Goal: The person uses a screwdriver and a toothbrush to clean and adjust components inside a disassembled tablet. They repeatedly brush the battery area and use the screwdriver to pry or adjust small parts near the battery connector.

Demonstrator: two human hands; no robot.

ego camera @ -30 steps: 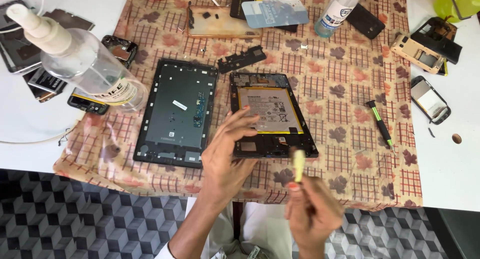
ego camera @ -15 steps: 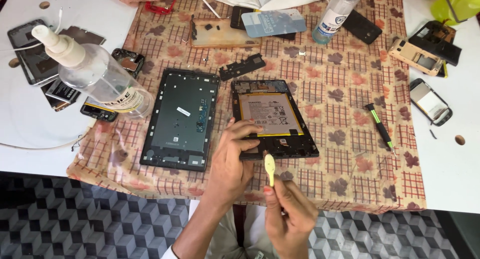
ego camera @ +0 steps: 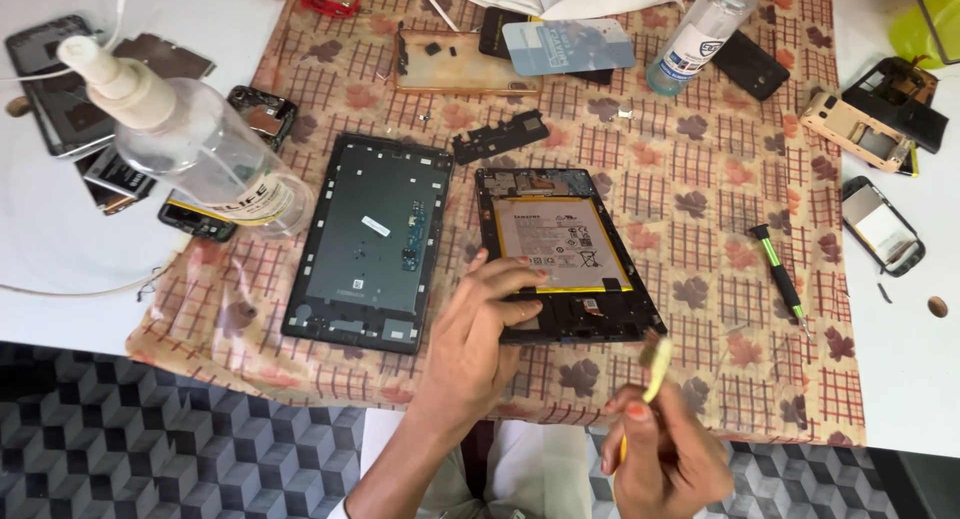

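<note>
Shifted lower and rightward since a moment ago, right hand [ego camera: 668,457] grasping one yellow pry stick [ego camera: 655,361], left hand [ego camera: 480,324] released, fingertips pressing one opened tablet [ego camera: 565,254] mid-cloth, one detached back frame [ego camera: 372,241] just left, two clear bottles, one green screwdriver [ego camera: 780,274] right

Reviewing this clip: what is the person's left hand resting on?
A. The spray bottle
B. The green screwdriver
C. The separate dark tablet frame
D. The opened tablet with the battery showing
D: the left hand presses its fingers on the lower edge of the opened tablet, beside the battery.
</note>
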